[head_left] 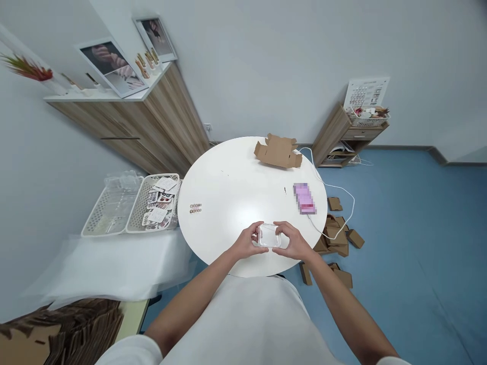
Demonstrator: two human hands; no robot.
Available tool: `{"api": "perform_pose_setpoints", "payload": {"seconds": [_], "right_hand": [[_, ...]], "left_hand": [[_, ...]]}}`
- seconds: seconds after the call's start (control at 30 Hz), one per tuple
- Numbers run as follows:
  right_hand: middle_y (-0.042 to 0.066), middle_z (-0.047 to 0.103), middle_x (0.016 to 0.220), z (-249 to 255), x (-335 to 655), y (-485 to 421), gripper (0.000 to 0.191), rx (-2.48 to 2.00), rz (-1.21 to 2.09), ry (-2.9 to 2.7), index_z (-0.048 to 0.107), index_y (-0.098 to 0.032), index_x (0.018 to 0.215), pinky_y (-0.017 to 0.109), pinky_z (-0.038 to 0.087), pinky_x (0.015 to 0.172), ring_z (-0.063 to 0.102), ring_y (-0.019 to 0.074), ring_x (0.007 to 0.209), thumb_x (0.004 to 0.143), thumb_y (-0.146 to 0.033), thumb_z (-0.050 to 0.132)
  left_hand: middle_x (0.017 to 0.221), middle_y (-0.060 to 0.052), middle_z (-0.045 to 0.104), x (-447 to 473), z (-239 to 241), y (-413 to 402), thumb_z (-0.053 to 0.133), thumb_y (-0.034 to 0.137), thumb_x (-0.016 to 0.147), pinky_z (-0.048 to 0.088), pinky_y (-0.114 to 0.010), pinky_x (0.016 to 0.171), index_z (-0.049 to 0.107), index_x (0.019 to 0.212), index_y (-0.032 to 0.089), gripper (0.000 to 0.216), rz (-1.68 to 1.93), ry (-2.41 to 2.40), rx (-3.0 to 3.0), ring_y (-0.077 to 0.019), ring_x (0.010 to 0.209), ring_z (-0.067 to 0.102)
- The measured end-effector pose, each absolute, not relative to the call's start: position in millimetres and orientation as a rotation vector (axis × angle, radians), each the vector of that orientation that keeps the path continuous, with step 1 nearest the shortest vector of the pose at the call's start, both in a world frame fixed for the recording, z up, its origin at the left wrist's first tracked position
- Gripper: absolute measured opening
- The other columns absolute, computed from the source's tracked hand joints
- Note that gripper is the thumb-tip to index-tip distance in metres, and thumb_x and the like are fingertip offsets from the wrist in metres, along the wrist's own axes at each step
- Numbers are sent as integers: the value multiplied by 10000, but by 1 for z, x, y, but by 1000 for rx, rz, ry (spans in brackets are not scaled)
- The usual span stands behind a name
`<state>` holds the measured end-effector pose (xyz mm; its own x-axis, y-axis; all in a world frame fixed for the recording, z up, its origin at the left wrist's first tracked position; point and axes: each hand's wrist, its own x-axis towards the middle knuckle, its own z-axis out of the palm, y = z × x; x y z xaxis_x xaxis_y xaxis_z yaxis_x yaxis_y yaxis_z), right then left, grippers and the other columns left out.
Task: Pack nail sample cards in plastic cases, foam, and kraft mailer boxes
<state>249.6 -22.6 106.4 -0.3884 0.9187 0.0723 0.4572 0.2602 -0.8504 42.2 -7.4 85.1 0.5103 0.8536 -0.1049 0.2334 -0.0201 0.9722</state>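
Both my hands hold a small clear plastic box [269, 236] just above the near edge of the round white table [228, 182]. My left hand [248, 241] grips its left end with curled fingers. My right hand [292, 242] grips its right end the same way. A small strip of coloured nail tips [195, 208] lies on the table to the left. A folded brown cardboard box [278, 151] sits at the far edge. A phone [304, 198] on a white cable lies to the right.
Two white mesh baskets [131, 205] stand on a side table to the left, one holding cards. Several small cardboard boxes [337, 238] lie on the blue floor at the right. Wooden cabinets [160, 121] stand against the wall, and flat cardboard [61, 324] is stacked at lower left.
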Motion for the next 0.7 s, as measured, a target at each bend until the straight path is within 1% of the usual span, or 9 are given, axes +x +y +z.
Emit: {"api": "perform_pose_setpoints", "payload": {"seconds": [0.13,0.27,0.33,0.4,0.47,0.57,0.63,0.7], "right_hand": [[81,530,1041,113,245,-25,361,-1272,1043,-1910,482,-219,867,329,431,780,457,241,1089,563,-263,672],[81,530,1040,119,240,-18,338,-1301,1075,-1876,487,-211,869,322,434,776,493,220,1031,582,-263,659],[80,529,1034,119,237,-14,336,-1313,1082,-1873,487,-209,861,327,434,781,493,226,1034,579,-263,662],[78,530,1028,119,235,-10,346,-1318,1067,-1898,487,-210,856,340,428,793,478,241,1059,568,-265,671],[79,525,1051,120,233,-8,353,-1311,1070,-1926,485,-211,862,347,427,797,487,242,1046,569,-272,673],[74,515,1099,119,231,-4,352,-1290,1143,-1931,479,-215,898,340,434,792,526,215,977,607,-305,655],[63,526,1085,117,229,1,309,-1304,1223,-1879,470,-218,933,333,446,763,564,191,900,682,-350,593],[43,554,1002,112,226,8,245,-1364,1291,-1776,462,-219,943,326,454,715,600,162,777,772,-395,476]], "left_hand": [[941,-29,492,41,84,-5,725,257,555,471,-297,688,384,1216,244,743,644,922,1464,-148,843,492],[1005,-54,480,39,85,-2,705,240,584,469,-311,704,330,1271,255,783,658,877,1343,-163,895,488],[1027,-60,479,35,84,-1,683,235,611,463,-314,723,300,1291,261,781,675,870,1267,-163,919,489],[1005,-53,488,30,80,-3,667,232,628,458,-304,728,298,1291,259,760,697,921,1181,-145,898,501],[924,-31,509,25,75,-5,665,235,631,454,-286,716,362,1247,238,686,710,997,1112,-114,813,521],[808,-6,530,18,70,-9,659,253,641,448,-271,692,500,1090,186,480,703,1042,1042,-81,678,526],[788,-6,539,16,69,-11,660,259,640,450,-273,681,538,1020,171,409,702,1055,1007,-73,632,525],[790,-8,543,15,69,-12,669,259,630,454,-283,678,541,1016,170,416,705,1063,975,-75,622,531]]}}
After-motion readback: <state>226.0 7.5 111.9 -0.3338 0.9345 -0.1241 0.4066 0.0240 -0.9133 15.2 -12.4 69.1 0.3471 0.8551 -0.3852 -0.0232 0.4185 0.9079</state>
